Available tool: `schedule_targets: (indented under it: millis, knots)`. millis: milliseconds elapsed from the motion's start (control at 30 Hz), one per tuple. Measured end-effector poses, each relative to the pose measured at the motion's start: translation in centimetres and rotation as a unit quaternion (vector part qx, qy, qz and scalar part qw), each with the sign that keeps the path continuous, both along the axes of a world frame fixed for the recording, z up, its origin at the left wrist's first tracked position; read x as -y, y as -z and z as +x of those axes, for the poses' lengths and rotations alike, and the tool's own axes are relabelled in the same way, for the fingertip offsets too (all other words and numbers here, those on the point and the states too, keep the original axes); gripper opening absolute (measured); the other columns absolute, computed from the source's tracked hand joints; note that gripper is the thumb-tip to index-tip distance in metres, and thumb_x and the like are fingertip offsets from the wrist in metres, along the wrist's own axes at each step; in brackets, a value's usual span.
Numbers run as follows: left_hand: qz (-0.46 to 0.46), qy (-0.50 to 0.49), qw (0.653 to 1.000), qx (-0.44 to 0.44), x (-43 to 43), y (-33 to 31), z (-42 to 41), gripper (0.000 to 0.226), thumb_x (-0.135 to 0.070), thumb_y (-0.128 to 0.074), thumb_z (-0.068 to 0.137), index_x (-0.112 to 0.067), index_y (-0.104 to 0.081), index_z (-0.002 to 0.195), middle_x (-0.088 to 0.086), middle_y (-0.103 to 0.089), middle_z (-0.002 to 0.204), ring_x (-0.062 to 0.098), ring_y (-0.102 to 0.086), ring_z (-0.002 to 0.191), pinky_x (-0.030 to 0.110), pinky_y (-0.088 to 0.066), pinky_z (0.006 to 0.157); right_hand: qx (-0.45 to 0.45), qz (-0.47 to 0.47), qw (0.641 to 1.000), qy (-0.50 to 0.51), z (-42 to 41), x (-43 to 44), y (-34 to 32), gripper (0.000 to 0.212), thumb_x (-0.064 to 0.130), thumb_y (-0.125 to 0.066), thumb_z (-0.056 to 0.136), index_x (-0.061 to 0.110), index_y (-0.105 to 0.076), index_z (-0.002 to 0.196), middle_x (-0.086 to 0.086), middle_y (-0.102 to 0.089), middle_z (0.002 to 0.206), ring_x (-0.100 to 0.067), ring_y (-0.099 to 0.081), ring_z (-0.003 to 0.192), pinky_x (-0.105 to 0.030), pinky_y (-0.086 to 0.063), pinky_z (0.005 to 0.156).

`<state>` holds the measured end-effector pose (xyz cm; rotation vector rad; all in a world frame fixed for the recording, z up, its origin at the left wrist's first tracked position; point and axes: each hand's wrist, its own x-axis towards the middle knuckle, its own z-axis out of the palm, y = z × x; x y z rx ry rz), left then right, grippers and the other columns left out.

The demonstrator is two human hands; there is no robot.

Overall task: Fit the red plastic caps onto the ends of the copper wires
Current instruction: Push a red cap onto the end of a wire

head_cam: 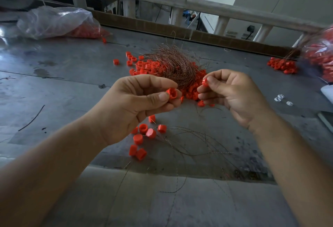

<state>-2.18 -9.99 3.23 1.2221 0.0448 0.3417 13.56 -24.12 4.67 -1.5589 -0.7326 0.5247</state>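
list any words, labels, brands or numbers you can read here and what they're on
No text here can be read.
Left cap and right cap, pinched in the left hand and right hand: no print shows.
Plastic bag: no print shows.
Pale plates on the far wall: maybe labels, too blurred to read.
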Motion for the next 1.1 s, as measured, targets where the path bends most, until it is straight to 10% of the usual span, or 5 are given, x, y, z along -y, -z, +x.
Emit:
schedule_targets:
  millis: [567,1100]
  knots:
    - [0.040,-0.021,0.999,-0.025,0.2,-0.1,0.0,0.022,-0.002,-0.059,0.062,-0.011,-0.075,0.075,0.008,-0.073,0.075,0.017,-0.070,0.071,0.017,-0.054,0.060,-0.063,0.036,0.989,-0.132,-2.7,-0.5,-0.6,0.019,0.020,-0.059,0.068,0.011,-0.059,0.085,0.001,-0.067,0.064,-0.009,-0.063,0.058,-0.018,-0.050,0.052]
    - [0.077,-0.091,0.991,-0.062,0.4,0.0,0.3,0.019,-0.005,-0.062,0.055,-0.010,-0.069,0.073,0.007,-0.071,0.068,0.015,-0.069,0.064,0.017,-0.053,0.058,0.274,0.014,0.960,-0.054,-5.1,-1.4,0.7,0.030,0.005,-0.073,0.071,0.030,-0.063,0.082,0.009,-0.066,0.081,-0.006,-0.065,0.074,-0.020,-0.053,0.072]
